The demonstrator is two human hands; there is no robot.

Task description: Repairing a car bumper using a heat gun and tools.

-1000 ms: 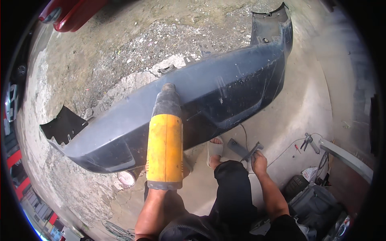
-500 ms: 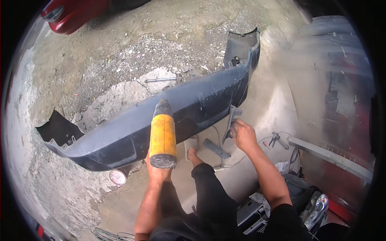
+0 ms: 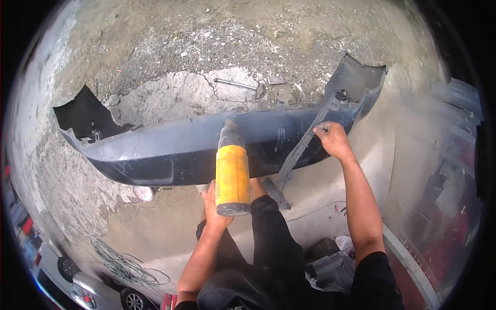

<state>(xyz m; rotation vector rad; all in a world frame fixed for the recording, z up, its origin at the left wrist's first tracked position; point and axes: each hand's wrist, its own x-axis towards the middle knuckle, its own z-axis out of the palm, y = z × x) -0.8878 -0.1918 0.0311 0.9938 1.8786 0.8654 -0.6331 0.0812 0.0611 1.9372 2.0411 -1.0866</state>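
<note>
A long dark car bumper stretches across in front of me, its ends curling away at both sides. My left hand is closed on a yellow heat gun; the gun's body hides the grip and some fingers. Its metal nozzle points away from me, over the bumper's middle. With thumb and fingers pinched, my right hand holds a long, narrow dark plastic strip. The strip slants across the right part of the bumper; whether it touches the surface I cannot tell.
Beyond the bumper, a hammer-like metal tool lies on broken concrete. A round tub stands at the near left, and a coiled hose lies lower left near parked cars. A dark plastic piece is near my legs. A metal rail runs along the right.
My right hand has moved forward, bringing the strip from the bumper's near side to across its right part. The heat gun stays in my left hand. The view has turned.
</note>
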